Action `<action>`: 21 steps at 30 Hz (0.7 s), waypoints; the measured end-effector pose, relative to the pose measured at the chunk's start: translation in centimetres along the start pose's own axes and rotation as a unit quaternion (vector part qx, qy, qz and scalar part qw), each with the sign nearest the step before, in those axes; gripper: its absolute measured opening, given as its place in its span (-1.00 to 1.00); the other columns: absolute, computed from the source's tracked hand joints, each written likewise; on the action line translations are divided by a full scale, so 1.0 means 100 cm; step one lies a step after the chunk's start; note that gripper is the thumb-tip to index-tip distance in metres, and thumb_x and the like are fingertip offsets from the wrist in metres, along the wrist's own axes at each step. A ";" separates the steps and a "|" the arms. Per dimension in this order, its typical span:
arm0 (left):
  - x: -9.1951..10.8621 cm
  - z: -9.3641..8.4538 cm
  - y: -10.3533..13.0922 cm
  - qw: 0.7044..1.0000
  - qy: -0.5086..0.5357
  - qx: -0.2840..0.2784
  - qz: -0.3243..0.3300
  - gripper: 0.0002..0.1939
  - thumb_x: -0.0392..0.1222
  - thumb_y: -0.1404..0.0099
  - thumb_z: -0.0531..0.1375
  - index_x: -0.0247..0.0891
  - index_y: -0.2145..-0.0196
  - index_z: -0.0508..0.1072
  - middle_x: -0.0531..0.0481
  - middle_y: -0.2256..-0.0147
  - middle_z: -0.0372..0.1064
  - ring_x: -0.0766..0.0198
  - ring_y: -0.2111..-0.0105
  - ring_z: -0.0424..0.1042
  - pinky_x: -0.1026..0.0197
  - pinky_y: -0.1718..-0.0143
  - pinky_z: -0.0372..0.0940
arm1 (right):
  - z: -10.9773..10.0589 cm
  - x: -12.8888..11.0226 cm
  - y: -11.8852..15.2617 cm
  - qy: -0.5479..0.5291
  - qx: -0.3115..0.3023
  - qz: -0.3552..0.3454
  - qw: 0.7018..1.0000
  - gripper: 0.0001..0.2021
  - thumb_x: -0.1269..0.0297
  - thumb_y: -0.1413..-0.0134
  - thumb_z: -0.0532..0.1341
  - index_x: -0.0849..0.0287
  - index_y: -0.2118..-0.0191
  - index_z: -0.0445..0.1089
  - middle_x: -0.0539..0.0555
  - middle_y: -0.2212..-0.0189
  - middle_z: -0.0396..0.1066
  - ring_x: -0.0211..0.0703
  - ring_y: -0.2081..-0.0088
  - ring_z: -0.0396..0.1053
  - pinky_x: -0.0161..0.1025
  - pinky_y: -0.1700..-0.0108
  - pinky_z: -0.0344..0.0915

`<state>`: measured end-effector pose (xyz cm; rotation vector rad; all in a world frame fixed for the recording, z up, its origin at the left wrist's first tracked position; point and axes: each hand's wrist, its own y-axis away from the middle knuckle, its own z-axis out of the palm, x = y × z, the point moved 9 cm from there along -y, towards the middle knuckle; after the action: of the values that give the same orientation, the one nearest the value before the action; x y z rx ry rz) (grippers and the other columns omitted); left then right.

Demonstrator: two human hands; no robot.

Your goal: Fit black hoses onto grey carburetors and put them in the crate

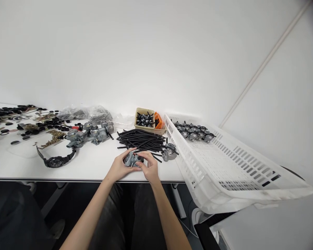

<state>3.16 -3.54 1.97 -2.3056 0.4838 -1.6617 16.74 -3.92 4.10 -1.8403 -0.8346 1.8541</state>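
Between both hands is a grey metal carburetor [131,159], held just above the front edge of the white table. My left hand [120,165] wraps its left side, with the thumb below. My right hand [149,167] grips the right end, where a dark part shows near the fingertips. Right behind the hands lies a pile of black rubber hoses [141,139]. Another carburetor [169,152] with a black hose on it rests to the right. Fingers hide part of the held piece.
A white plastic crate [211,173] on the right holds several carburetors [194,132]. Small black-and-grey parts fill a cream bin [135,119] beside an orange basket [159,119]. Leftward are more carburetors [96,133], a black wristwatch [55,161], brass pieces [53,138] and plastic bags [97,113].
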 end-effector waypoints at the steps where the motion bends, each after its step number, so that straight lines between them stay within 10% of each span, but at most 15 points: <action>1: 0.000 0.000 0.000 1.000 -0.001 0.000 0.000 -0.17 -0.01 0.09 0.40 -0.22 -0.13 0.28 -0.11 -0.07 0.34 0.06 -0.08 0.30 0.07 -0.13 0.17 | 0.000 0.000 0.000 0.004 0.000 0.000 1.000 -0.71 0.36 0.06 0.34 -0.02 0.15 0.51 0.07 0.25 0.41 -0.10 0.15 0.36 -0.14 0.07 0.30; 21: -0.002 -0.001 0.000 1.000 -0.013 0.000 0.006 -0.20 -0.03 0.09 0.40 -0.21 -0.12 0.29 -0.12 -0.07 0.33 0.05 -0.08 0.30 0.02 -0.14 0.15 | 0.004 0.001 -0.001 0.006 -0.012 0.009 1.000 -0.77 0.37 0.05 0.34 0.04 0.19 0.52 0.08 0.22 0.48 -0.08 0.12 0.40 -0.11 0.02 0.31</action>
<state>3.04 -3.43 1.86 -2.3160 0.4909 -1.6252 16.31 -3.88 4.04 -1.8776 -0.8419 1.8493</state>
